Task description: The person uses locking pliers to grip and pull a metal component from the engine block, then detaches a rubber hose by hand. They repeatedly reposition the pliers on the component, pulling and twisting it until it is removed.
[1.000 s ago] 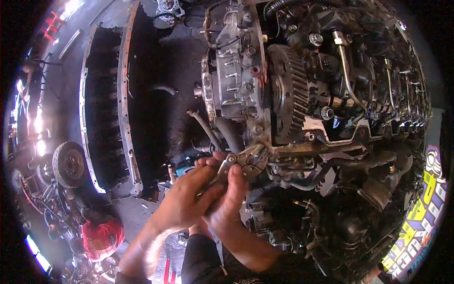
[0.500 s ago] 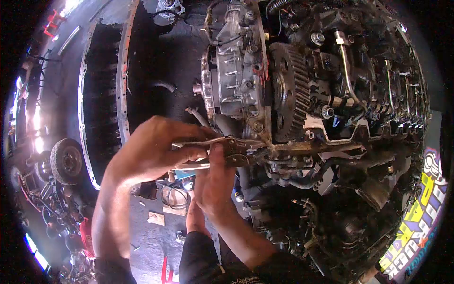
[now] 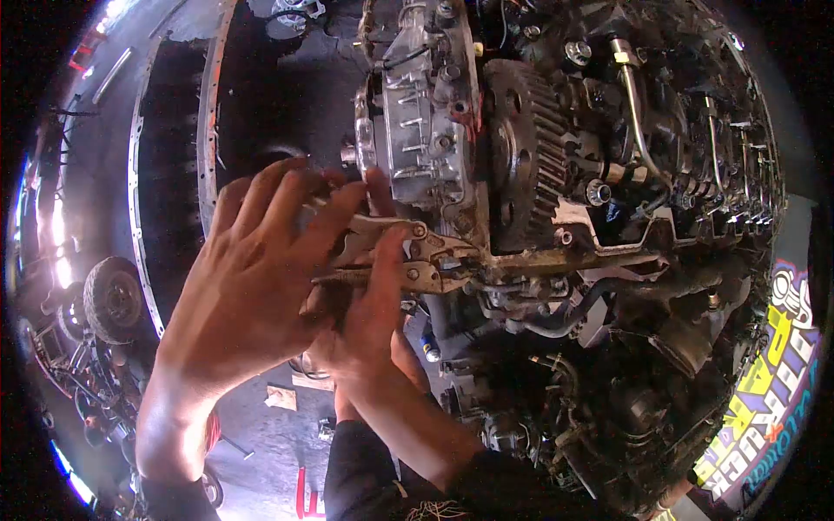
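Locking pliers (image 3: pixel 421 276) lie level at the lower corner of the engine's front housing (image 3: pixel 430 130), jaws toward the metal edge beside the large gear (image 3: pixel 526 156). Exactly what the jaws bite on is too small to tell. My left hand (image 3: pixel 256 269) reaches over the handles from the left, its fingers long and bent across them, its thumb hidden. From below, my right hand (image 3: pixel 360 321) wraps the same handles, with the thumb along the pliers' side and fingertips showing behind them.
Metal pipes (image 3: pixel 638 130) and bolts run across the engine's top at right. Hoses (image 3: pixel 556 330) hang beneath its edge. A long frame rail (image 3: pixel 208 113) stands at left, with a tire (image 3: pixel 113 300) beyond. A red tool (image 3: pixel 301 493) lies on the floor. Lettered cloth (image 3: pixel 764 399) shows at right.
My left hand has turned and spread its fingers further over the handles. My right hand has shifted left and up, and more of the pliers' jaws shows. The whole view has shifted slightly.
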Demonstrator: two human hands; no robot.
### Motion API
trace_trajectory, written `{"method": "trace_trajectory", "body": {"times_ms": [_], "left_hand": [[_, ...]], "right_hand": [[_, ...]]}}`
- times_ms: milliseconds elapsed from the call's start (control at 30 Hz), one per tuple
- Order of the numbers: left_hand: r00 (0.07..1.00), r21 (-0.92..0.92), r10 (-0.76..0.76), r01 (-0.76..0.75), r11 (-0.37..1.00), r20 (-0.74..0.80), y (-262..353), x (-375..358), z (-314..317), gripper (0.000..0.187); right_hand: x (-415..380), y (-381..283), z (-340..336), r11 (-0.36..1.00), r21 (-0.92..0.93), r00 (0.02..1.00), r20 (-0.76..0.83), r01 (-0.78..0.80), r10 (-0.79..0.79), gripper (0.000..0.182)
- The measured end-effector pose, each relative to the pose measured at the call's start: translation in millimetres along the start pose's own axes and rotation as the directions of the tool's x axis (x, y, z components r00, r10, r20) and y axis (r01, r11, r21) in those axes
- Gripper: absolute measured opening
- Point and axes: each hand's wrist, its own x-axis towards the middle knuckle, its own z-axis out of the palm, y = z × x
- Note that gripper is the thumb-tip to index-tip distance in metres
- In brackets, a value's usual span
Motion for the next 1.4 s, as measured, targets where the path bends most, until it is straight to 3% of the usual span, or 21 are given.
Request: {"method": "trace_trajectory", "body": {"times_ms": [33, 100, 133, 200, 233, 333, 400, 433, 533, 633, 833, 967, 1167, 1400], "left_hand": [[1.000, 0.031, 0.017, -0.017, 0.999, -0.017, 1, 2, 2, 0.083], [0.997, 0.092, 0.051, -0.046, 0.995, -0.052, 1, 6, 10, 0.078], [0.993, 0.198, 0.097, -0.082, 0.977, -0.068, -3, 8, 14, 0.072], [0.978, 0.403, 0.190, -0.141, 0.904, -0.084, -10, 12, 23, 0.061], [0.969, 0.396, 0.211, -0.145, 0.907, -0.129, -13, 12, 27, 0.055], [0.939, 0.403, 0.247, -0.135, 0.905, -0.239, -19, 13, 39, 0.042], [0.935, 0.434, 0.243, -0.112, 0.894, -0.258, -20, 12, 46, 0.040], [0.961, 0.382, 0.192, -0.103, 0.918, -0.201, -21, 10, 49, 0.043], [0.949, 0.349, 0.203, -0.111, 0.930, -0.240, -23, 12, 58, 0.044], [0.937, 0.344, 0.245, -0.150, 0.927, -0.251, -26, 14, 55, 0.052], [0.914, 0.346, 0.301, -0.199, 0.917, -0.271, -31, 22, 55, 0.054], [0.915, 0.467, 0.354, -0.231, 0.854, -0.195, -34, 23, 49, 0.050], [0.894, 0.523, 0.400, -0.246, 0.816, -0.203, -38, 32, 46, 0.057], [0.906, 0.400, 0.378, -0.280, 0.873, -0.190, -35, 32, 46, 0.066]], "right_hand": [[3, 0, -5, 0.999, -0.040, 0.999, 0.050, 0.009, -0.007, 0.056], [8, 1, -23, 0.942, -0.307, 0.982, 0.169, 0.133, -0.083, 0.056], [11, 2, -32, 0.825, -0.508, 0.958, 0.254, 0.249, -0.132, 0.055], [11, 0, -41, 0.659, -0.703, 0.951, 0.305, 0.266, -0.058, 0.050], [8, -7, -37, 0.656, -0.736, 0.965, 0.258, 0.168, 0.041, 0.049], [-15, -14, -58, 0.340, -0.928, 0.981, 0.183, 0.152, 0.062, 0.047], [-43, -38, -54, 0.465, -0.885, 0.999, 0.036, 0.018, 0.030, 0.041], [-52, -56, -58, 0.433, -0.901, 1.000, 0.009, 0.000, 0.018, 0.038], [-61, -92, -61, 0.402, -0.915, 0.998, -0.041, -0.018, -0.047, 0.031], [-46, -95, -48, 0.516, -0.857, 0.994, -0.039, 0.020, -0.104, 0.030], [-34, -83, -41, 0.600, -0.797, 0.967, -0.204, -0.072, -0.155, 0.024], [-33, -78, -38, 0.681, -0.732, 0.974, -0.180, -0.040, -0.137, 0.024], [-30, -73, -39, 0.794, -0.608, 0.983, -0.133, 0.022, -0.129, 0.025], [-32, -72, -40, 0.828, -0.561, 0.985, -0.132, 0.018, -0.110, 0.026]]}}
